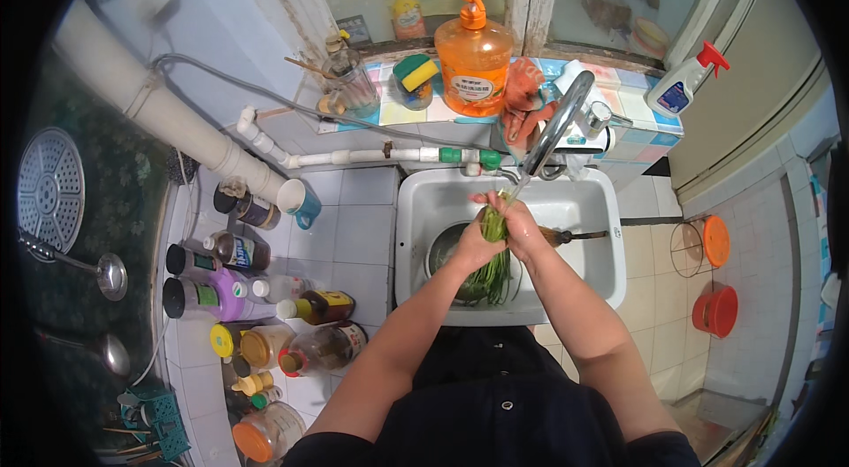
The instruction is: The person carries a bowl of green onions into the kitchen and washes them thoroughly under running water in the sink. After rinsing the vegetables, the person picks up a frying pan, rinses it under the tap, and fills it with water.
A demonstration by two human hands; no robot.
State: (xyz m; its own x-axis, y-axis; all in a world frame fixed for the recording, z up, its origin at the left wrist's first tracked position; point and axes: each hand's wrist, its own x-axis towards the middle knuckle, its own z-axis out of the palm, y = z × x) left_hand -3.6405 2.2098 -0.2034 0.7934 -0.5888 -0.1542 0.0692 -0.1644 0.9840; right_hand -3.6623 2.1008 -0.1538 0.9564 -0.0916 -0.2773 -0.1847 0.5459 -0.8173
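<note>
A bunch of long thin green leafy vegetables (492,274) is gripped between both hands over the white sink (577,308). My left hand (476,243) closes round the bunch from the left, near its pale upper end. From the right, my right hand (522,225) holds the same end, right below the mouth of the chrome faucet (562,122); water seems to run onto it. The green ends hang down over a round metal bowl (438,255) in the sink, whose right part the bunch hides. A brush with a dark handle (580,236) lies behind my right hand.
Behind the sink, the tiled ledge carries an orange soap pump bottle (473,62), a green and yellow sponge (416,73) on a jar, orange gloves (524,102) and a spray bottle (680,85). A blue mug (302,203) and several bottles and jars (325,306) stand on the left counter.
</note>
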